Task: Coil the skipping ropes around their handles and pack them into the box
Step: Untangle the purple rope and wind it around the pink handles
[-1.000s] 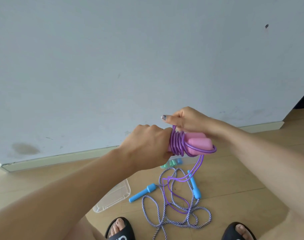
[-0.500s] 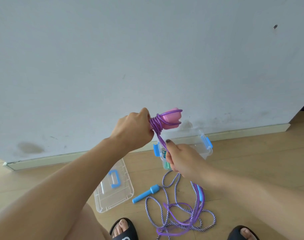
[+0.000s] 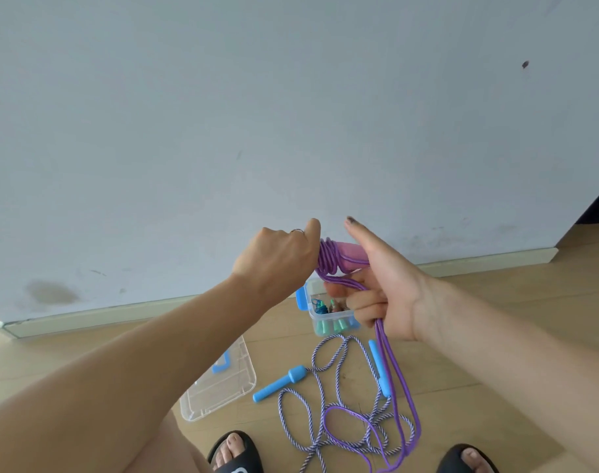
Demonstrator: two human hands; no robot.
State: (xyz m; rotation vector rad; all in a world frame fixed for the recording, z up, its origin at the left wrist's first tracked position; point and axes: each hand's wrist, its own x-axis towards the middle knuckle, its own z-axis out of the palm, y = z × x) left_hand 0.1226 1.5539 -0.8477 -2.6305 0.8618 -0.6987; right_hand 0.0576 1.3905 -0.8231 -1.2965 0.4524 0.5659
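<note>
My left hand (image 3: 277,261) grips the pink handles (image 3: 350,255) of a skipping rope, held up in front of the wall. Several turns of purple rope (image 3: 327,259) are wound round them. My right hand (image 3: 383,291) holds the loose purple rope (image 3: 391,367) just below the handles, thumb raised, and the rest hangs down to the floor. A clear box (image 3: 328,319) with blue clips stands on the floor under my hands, with green and blue handles inside. A striped rope (image 3: 325,411) with blue handles (image 3: 279,384) lies loose on the floor.
The box's clear lid (image 3: 223,387) with a blue handle lies on the wooden floor at the left. My feet in black sandals (image 3: 236,452) are at the bottom edge. A pale wall and skirting board (image 3: 120,312) run close behind the box.
My right hand has risen from below the handles to beside them, carrying the purple rope up for another turn. The handles have tilted more level.
</note>
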